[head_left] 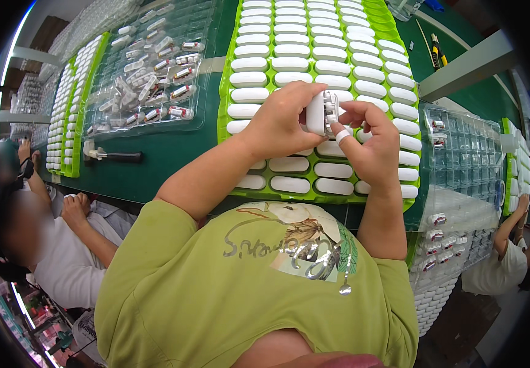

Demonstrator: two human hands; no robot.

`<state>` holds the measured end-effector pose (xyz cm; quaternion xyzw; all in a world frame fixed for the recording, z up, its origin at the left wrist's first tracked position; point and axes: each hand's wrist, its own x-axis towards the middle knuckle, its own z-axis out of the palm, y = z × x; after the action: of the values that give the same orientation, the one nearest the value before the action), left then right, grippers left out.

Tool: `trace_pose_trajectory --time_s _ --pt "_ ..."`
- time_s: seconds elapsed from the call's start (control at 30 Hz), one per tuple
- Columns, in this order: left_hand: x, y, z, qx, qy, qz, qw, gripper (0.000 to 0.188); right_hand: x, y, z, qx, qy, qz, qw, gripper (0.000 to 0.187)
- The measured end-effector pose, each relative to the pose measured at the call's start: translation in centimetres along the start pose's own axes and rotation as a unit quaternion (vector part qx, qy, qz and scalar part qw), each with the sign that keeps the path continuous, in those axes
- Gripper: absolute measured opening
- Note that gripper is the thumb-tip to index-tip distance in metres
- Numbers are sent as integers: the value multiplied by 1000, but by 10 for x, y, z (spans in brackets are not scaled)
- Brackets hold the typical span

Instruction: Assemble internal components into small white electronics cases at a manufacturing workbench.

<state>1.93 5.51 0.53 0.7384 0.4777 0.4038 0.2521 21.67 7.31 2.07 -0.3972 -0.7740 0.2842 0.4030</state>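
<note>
My left hand [282, 120] is closed around a white, rounded case [316, 115] that looks like an earbud charging case, gripping its smooth outer side. The case is held up over the tray, with a detailed white and grey inner part [331, 110] facing right. My right hand [372, 138] pinches at that inner part with its thumb and fingers, a white band [342, 135] wrapped around the thumb. Whether the inner part is loose from the case, I cannot tell. Beneath both hands lies a bright green tray [223, 116] holding rows of white cases [290, 164].
At left, a clear plastic tray [211, 73] holds many small parts, beside a black-handled tool [124, 157]. A compartmented clear tray [461, 161] lies at right under a grey post [467, 66]. Co-workers sit at left [72, 251] and far right [501, 264].
</note>
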Motion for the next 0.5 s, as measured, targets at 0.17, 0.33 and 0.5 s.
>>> trace_pose_trajectory --time_s 0.17,0.33,0.5 --pt "-1 0 3 56 26 58 996 70 -3 -1 12 124 1 159 979 28" --pt "1 5 -2 53 13 0 999 73 -2 8 9 246 44 177 952 30" --pt "-1 -6 -8 -132 16 -119 984 75 4 18 -13 520 7 275 809 28"
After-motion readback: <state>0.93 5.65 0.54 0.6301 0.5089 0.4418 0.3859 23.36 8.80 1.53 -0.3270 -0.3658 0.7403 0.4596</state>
